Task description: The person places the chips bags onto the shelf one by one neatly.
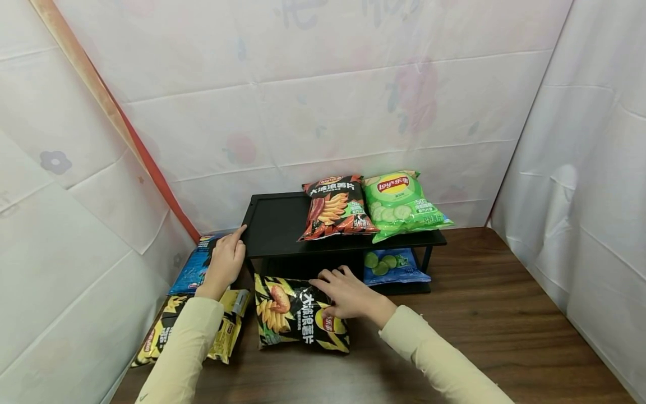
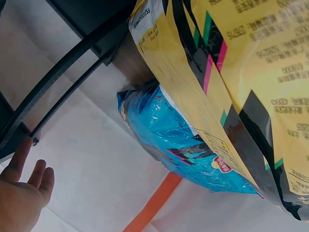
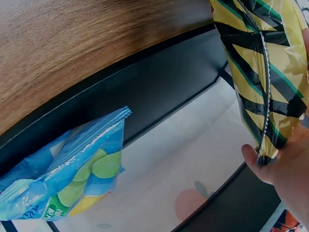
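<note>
My right hand [image 1: 348, 294] grips a black-and-yellow chip bag [image 1: 287, 314] by its upper right edge, in front of the black two-tier shelf [image 1: 275, 224]. In the right wrist view the thumb of the hand [image 3: 289, 174] lies along one edge of the striped bag [image 3: 265, 72], fingers partly hidden at the frame's side. My left hand [image 1: 226, 261] has its fingers extended, fingertips right at the shelf's left end. The left wrist view shows the same hand [image 2: 24, 193] by the black frame, holding nothing.
On the top tier lie a red-and-black chip bag [image 1: 335, 207] and a green chip bag [image 1: 401, 205]. A blue lime chip bag [image 1: 396, 266] sits on the lower tier. Left of the shelf are a blue bag [image 1: 192, 269] and yellow-and-black bags [image 1: 229, 331] on the wooden table [image 1: 504, 314].
</note>
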The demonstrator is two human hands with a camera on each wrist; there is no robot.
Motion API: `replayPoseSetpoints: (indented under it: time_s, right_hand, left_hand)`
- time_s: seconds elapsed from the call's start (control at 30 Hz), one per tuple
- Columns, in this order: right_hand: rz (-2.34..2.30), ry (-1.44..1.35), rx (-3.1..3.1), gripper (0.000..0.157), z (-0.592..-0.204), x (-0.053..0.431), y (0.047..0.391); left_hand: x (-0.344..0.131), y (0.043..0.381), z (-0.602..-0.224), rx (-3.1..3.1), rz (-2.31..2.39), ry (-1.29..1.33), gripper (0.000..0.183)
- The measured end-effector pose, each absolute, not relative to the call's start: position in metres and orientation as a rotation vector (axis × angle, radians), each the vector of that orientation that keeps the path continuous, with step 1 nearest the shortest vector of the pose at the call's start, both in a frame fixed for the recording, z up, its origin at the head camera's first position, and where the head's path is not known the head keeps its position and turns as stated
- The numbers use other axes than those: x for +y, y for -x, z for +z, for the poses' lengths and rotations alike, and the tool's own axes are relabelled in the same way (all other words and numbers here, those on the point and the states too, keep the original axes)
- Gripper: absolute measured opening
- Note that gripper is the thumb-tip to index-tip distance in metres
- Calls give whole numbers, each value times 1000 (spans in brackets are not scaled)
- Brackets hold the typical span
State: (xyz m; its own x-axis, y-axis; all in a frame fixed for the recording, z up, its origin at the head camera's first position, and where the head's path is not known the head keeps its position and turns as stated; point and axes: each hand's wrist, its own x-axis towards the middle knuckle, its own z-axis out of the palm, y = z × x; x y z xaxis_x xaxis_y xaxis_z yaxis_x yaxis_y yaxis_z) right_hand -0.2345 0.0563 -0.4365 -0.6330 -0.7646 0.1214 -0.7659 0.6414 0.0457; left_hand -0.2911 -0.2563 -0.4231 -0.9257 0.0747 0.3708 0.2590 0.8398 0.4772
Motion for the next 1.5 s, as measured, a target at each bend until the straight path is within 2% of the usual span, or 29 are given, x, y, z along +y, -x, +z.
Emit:
replayPoseSetpoints:
  time_s: [0.27, 0.8, 1.03, 1.5]
  right_hand:
    - [4, -1342, -2802, 63, -440, 60, 239]
    - [78, -1318, -2894, 57, -452, 58, 243]
    - [42, -1296, -2856, 59, -457, 57, 240]
    - [15, -1329, -2541, 53, -473, 43, 221]
  left_hand:
    - [-257, 291, -424, -2669, -763, 262, 49]
    - [-256, 288, -421, -2677, -773, 259, 49]
    - [-255, 288, -421, -2671, -770, 261, 48]
    - [-255, 288, -421, -2661, -782, 273, 48]
